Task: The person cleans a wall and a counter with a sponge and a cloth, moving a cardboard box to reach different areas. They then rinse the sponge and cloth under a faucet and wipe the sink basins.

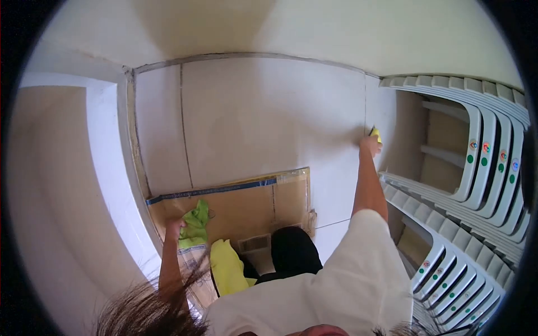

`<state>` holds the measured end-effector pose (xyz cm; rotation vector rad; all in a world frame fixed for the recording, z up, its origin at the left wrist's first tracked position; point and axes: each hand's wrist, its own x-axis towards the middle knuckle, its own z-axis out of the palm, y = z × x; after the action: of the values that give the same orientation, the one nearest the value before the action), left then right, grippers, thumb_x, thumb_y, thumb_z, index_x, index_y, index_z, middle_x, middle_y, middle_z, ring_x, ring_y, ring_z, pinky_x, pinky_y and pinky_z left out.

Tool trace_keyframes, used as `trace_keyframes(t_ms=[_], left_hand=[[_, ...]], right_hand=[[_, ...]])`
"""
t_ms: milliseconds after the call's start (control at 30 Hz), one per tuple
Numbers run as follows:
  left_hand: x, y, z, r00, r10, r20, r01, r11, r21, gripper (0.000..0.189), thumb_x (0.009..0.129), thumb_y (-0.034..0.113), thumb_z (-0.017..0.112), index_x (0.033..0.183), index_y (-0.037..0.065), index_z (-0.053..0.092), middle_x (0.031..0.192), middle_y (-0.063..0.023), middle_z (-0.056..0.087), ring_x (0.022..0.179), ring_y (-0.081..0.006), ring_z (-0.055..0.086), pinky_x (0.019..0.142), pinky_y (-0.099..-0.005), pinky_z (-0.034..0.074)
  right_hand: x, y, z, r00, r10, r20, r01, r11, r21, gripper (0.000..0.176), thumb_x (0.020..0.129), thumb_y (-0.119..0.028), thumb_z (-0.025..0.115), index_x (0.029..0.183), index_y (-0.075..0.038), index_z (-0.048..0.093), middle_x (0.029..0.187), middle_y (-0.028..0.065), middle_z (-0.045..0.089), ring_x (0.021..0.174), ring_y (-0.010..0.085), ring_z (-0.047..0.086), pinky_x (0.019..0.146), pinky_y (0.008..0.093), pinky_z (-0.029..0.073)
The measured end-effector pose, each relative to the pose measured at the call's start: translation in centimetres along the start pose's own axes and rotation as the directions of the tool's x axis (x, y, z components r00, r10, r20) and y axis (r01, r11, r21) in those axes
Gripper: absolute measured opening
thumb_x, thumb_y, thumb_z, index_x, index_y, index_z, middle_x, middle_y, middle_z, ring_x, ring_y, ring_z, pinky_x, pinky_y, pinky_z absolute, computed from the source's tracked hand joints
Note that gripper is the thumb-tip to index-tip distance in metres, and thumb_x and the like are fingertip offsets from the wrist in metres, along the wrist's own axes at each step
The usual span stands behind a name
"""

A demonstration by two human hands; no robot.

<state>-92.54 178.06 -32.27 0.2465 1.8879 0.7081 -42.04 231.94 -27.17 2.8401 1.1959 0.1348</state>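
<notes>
- A small yellow pad [376,134] is grasped in the right hand [370,145], whose fingers are closed round it; whether it is a sponge or a folded cloth cannot be told.
- The pad is pressed to the white tiled floor [269,123], right on a dark grout line [365,106] and just beside the stacked white plastic chairs [482,168].
- The left hand [174,225] is laid on a flattened brown cardboard sheet [252,204], touching the edge of a crumpled bright green cloth [196,221]. Whether that cloth is gripped cannot be told.
- A folded pale yellow cloth [227,269] is seen on the cardboard sheet, beside a knee in black trousers [291,249].
- The step in hand is judged to be the rubbing of the floor at the grout line, with the arm at full stretch and the body propped on the left hand.
- A further stroke would call for steady downward pressure kept along the joint. Reach beyond this spot would call for the knees and the cardboard sheet to be shifted nearer the chairs.
</notes>
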Motion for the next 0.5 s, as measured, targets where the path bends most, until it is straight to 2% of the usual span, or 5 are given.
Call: trace_keyframes(t_ms=[100, 167, 233, 433, 500], left_hand=[[0.2, 0.6, -0.3, 0.994, -0.074, 0.085, 0.07, 0.996, 0.048, 0.018, 0.06, 0.014, 0.057, 0.055, -0.003, 0.055, 0.053, -0.0083, 0.052, 0.051, -0.0187, 0.05, 0.05, -0.0332, 0.039], [1.3, -2.5, -0.5, 0.991, -0.095, 0.092, 0.096, 0.995, -0.014, 0.017, 0.06, 0.014, 0.057, 0.055, -0.003, 0.056, 0.053, -0.009, 0.052, 0.051, -0.0196, 0.05, 0.052, -0.0334, 0.04], [1.1, -2.6, -0.7, 0.988, -0.117, 0.098, 0.124, 0.99, -0.073, 0.017, 0.06, 0.014, 0.057, 0.055, -0.002, 0.056, 0.053, -0.0096, 0.053, 0.051, -0.0206, 0.05, 0.054, -0.0336, 0.04], [-1.3, 2.8, 0.4, 0.999, -0.039, 0.011, 0.038, 0.998, 0.052, 0.017, 0.058, 0.014, 0.06, 0.066, -0.001, 0.06, 0.066, -0.012, 0.059, 0.061, -0.0206, 0.055, 0.058, -0.032, 0.042], [0.0, -1.0, 0.6, 0.999, -0.052, 0.002, 0.052, 0.997, -0.057, 0.018, 0.059, 0.014, 0.06, 0.069, -0.001, 0.061, 0.069, -0.012, 0.059, 0.063, -0.0208, 0.055, 0.058, -0.0319, 0.043]], right_hand=[[-9.2, -6.2, -3.8, 0.724, -0.645, -0.244, 0.689, 0.682, 0.244, 0.036, 0.075, -0.016, 0.055, 0.107, 0.0, 0.05, 0.086, 0.0149, 0.057, 0.081, 0.0311, 0.054, 0.071, 0.0428, 0.042], [-19.5, -14.4, -4.0, 0.772, -0.602, -0.206, 0.542, 0.453, 0.708, 0.028, 0.076, -0.007, 0.051, 0.102, 0.004, 0.051, 0.094, 0.021, 0.053, 0.092, 0.0355, 0.048, 0.078, 0.0466, 0.036], [-28.2, -20.7, -2.8, 0.429, -0.809, -0.402, 0.884, 0.285, 0.371, 0.027, 0.088, -0.013, 0.033, 0.099, 0.003, 0.053, 0.095, 0.0228, 0.051, 0.093, 0.0347, 0.048, 0.076, 0.0455, 0.039], [-21.0, -16.1, -1.1, 0.631, -0.771, -0.08, 0.728, 0.554, 0.404, 0.023, 0.079, -0.007, 0.045, 0.095, 0.005, 0.055, 0.087, 0.0213, 0.056, 0.082, 0.0336, 0.052, 0.077, 0.0431, 0.042], [-8.8, -5.4, 7.3, 0.618, -0.719, -0.319, 0.778, 0.617, 0.117, 0.026, 0.082, -0.015, 0.045, 0.098, 0.003, 0.055, 0.098, 0.0182, 0.058, 0.093, 0.0301, 0.054, 0.076, 0.0427, 0.043]])
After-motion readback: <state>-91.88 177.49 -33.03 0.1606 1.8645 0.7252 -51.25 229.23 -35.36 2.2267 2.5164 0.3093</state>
